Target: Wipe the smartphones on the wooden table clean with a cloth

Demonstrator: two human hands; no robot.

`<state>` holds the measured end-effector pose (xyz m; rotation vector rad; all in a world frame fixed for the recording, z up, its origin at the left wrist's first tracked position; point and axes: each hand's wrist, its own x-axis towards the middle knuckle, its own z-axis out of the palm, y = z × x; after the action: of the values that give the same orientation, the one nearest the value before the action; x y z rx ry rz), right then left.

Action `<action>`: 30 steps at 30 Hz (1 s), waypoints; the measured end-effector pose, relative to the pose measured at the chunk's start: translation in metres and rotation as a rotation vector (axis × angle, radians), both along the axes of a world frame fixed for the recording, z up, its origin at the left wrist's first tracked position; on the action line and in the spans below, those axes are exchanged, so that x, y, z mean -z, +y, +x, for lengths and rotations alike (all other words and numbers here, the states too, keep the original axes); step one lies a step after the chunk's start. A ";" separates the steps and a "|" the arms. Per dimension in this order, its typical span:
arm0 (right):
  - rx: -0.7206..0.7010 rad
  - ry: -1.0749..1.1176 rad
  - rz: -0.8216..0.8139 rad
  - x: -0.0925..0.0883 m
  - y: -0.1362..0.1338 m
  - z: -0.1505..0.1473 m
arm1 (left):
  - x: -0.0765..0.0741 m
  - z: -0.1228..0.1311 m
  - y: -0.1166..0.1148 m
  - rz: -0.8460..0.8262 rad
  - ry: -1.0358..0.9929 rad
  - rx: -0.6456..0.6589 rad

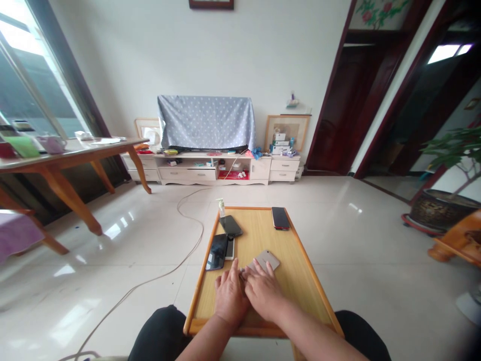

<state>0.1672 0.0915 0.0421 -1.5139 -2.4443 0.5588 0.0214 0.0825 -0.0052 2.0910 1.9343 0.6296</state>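
The hands (262, 291) meet, right fingers (259, 266) resting on a pale phone (272, 257).

The left forearm (206, 338) and right forearm (315, 331), both bare, are stretched forward and angled inward. The left hand (230, 297) and right hand (262, 290) are brought close together, backs turned upward. The left index finger (235, 271) is extended forward; the right fingers (258, 266) are slightly spread. Both palms are hidden. The knees (161, 328) are set wide apart, covered in dark cloth.
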 end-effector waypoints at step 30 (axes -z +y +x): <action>0.394 -0.115 -0.041 0.018 0.059 0.031 | -0.006 0.004 0.002 -0.015 -0.005 -0.011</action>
<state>0.1987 0.1508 0.0243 -2.0246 -2.1311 0.4551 0.0252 0.0848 0.0005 2.0696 1.9433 0.6195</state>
